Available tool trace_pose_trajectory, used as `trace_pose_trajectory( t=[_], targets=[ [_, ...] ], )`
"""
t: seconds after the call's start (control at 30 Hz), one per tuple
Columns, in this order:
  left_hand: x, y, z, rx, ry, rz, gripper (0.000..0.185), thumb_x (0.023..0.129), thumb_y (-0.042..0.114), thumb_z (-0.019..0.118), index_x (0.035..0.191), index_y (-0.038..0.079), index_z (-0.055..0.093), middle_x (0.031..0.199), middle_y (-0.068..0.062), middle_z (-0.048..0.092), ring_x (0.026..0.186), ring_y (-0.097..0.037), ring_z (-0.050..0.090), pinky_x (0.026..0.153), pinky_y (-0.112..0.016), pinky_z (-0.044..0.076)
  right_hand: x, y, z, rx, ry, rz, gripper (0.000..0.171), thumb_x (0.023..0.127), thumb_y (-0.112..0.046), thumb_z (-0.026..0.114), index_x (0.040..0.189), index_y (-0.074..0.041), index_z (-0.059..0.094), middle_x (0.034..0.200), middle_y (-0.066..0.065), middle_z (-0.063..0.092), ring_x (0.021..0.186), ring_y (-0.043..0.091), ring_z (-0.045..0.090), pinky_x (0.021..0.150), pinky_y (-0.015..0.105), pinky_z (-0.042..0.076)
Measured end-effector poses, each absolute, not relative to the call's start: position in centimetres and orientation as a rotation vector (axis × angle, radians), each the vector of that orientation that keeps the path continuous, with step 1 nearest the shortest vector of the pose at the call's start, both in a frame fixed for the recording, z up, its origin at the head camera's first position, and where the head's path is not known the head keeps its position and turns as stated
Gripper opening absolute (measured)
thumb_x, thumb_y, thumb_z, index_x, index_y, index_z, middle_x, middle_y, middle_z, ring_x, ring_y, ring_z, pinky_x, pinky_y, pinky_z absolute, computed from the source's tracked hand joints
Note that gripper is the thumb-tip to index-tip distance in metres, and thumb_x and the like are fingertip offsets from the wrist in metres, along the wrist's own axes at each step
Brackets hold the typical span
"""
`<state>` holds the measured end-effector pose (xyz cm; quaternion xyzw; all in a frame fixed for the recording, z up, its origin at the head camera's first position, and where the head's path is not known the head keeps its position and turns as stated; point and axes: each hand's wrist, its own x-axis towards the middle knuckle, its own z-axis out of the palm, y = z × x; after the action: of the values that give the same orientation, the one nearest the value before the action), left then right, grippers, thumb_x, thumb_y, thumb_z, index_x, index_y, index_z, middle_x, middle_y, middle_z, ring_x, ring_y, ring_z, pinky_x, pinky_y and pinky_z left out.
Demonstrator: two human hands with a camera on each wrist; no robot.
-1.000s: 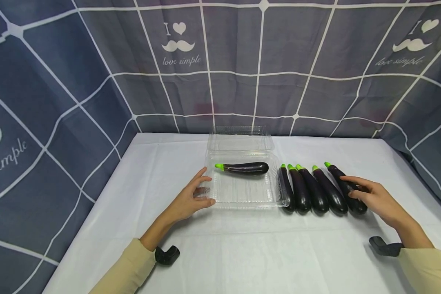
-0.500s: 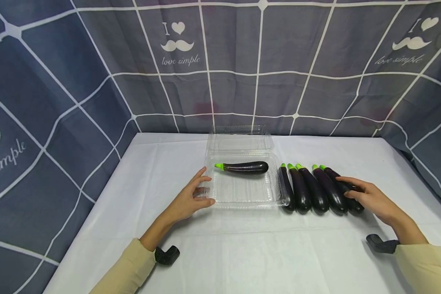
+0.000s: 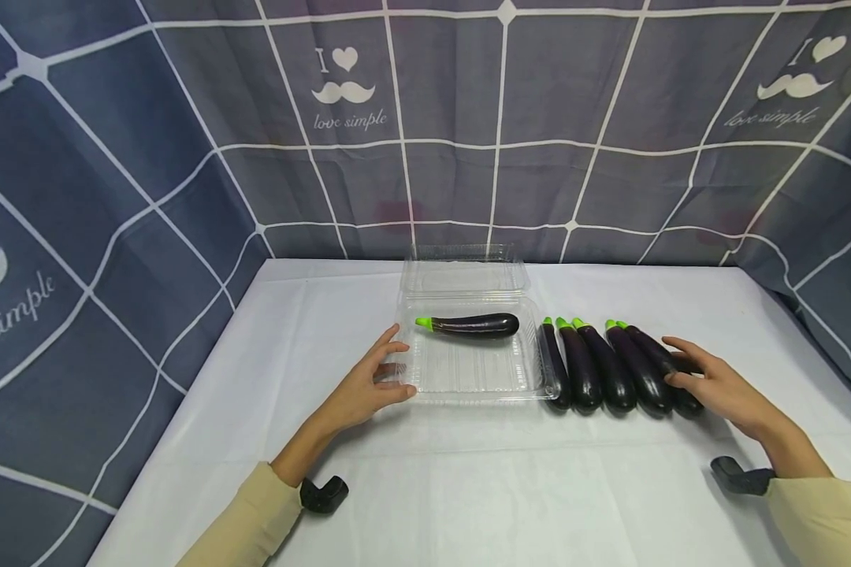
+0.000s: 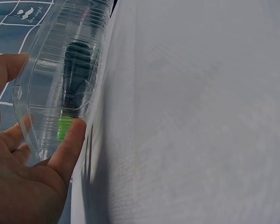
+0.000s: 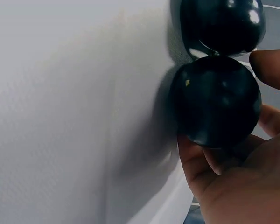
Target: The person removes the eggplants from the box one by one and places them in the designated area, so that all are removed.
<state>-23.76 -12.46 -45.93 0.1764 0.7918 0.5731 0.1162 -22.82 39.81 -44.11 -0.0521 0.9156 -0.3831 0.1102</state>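
A clear plastic clamshell container (image 3: 468, 370) lies with its lid folded back; one eggplant (image 3: 475, 325) rests crosswise inside. My left hand (image 3: 362, 386) is at its left side, fingers spread and tips right at the wall. In the left wrist view, the fingers frame the container's corner rim (image 4: 21, 100). Beside the container, several eggplants (image 3: 610, 370) lie side by side, green stems pointing away. My right hand (image 3: 726, 386) is around the thick end of the rightmost eggplant (image 5: 217, 102), thumb tip at its edge and other fingers loosely along its far side.
A white cloth (image 3: 503, 480) covers the table. Dark grey checked fabric (image 3: 454, 181) hangs behind it and at both sides. The container's raised lid (image 3: 464, 276) reaches near the back edge.
The rightmost eggplant has shifted left against its neighbour. My right hand moved left with it, then slightly right, its index finger now off the skin. The left hand stayed at the container.
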Motion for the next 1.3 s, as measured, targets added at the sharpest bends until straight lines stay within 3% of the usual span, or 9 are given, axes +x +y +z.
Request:
trace_pose_trajectory(
  t=[0.17,0.27,0.37,0.57,0.67,1.1,1.3],
  targets=[
    [-23.76,-12.54,-45.98,0.515,2.323,1.678,0.064,0.087,0.020,0.077,0.141,0.005,0.046,0.163,0.009,0.008,0.134,-0.044,0.038,0.102,-0.045,0.045,-22.64,40.04,-44.08,-0.148,2.736,-1.109,0.067,0.100,-0.017,0.056,0.152,0.005,0.022,0.141,0.039,0.035,0.124,0.051,0.039,0.083,0.031,0.045],
    [-23.79,-12.52,-46.00,0.519,2.317,1.681,0.064,0.087,0.020,0.077,0.141,0.005,0.046,0.163,0.008,0.007,0.134,-0.044,0.038,0.102,-0.046,0.045,-22.44,40.21,-44.06,-0.145,2.770,-1.096,0.064,0.099,-0.017,0.059,0.150,0.005,0.029,0.137,0.037,0.041,0.121,0.047,0.042,0.076,0.022,0.041],
    [-23.81,-12.50,-46.06,0.524,2.310,1.686,0.063,0.088,0.019,0.076,0.141,0.005,0.045,0.164,0.008,0.007,0.134,-0.043,0.038,0.103,-0.045,0.045,-22.34,40.31,-44.19,-0.146,2.791,-1.088,0.060,0.098,-0.017,0.061,0.148,0.004,0.035,0.133,0.035,0.045,0.115,0.039,0.045,0.073,0.021,0.041],
    [-23.79,-12.47,-46.06,0.520,2.312,1.686,0.064,0.087,0.019,0.077,0.141,0.004,0.045,0.164,0.008,0.007,0.134,-0.043,0.039,0.102,-0.044,0.046,-22.33,40.50,-44.49,-0.166,2.833,-1.089,0.057,0.096,-0.016,0.064,0.145,0.003,0.041,0.129,0.032,0.050,0.103,0.006,0.045,0.070,0.016,0.042],
    [-23.74,-12.48,-46.06,0.518,2.318,1.681,0.064,0.087,0.018,0.077,0.141,0.004,0.045,0.163,0.009,0.007,0.134,-0.043,0.039,0.102,-0.045,0.046,-22.31,40.49,-44.56,-0.176,2.842,-1.106,0.056,0.096,-0.016,0.064,0.144,0.003,0.042,0.128,0.031,0.051,0.099,-0.003,0.042,0.070,0.014,0.041],
    [-23.85,-12.38,-46.11,0.517,2.316,1.680,0.063,0.088,0.018,0.076,0.141,0.005,0.045,0.164,0.008,0.007,0.134,-0.044,0.038,0.103,-0.046,0.045,-22.09,40.70,-44.49,-0.131,2.847,-1.123,0.060,0.097,-0.026,0.065,0.146,0.000,0.041,0.133,0.029,0.049,0.102,-0.003,0.040,0.072,0.022,0.040],
    [-23.87,-12.45,-46.15,0.519,2.314,1.681,0.064,0.087,0.019,0.077,0.141,0.005,0.045,0.164,0.008,0.007,0.134,-0.044,0.038,0.103,-0.046,0.045,-21.93,40.79,-44.45,-0.115,2.883,-1.159,0.057,0.098,-0.027,0.064,0.144,0.001,0.044,0.132,0.028,0.050,0.101,-0.008,0.040,0.071,0.018,0.038]
  ],
)
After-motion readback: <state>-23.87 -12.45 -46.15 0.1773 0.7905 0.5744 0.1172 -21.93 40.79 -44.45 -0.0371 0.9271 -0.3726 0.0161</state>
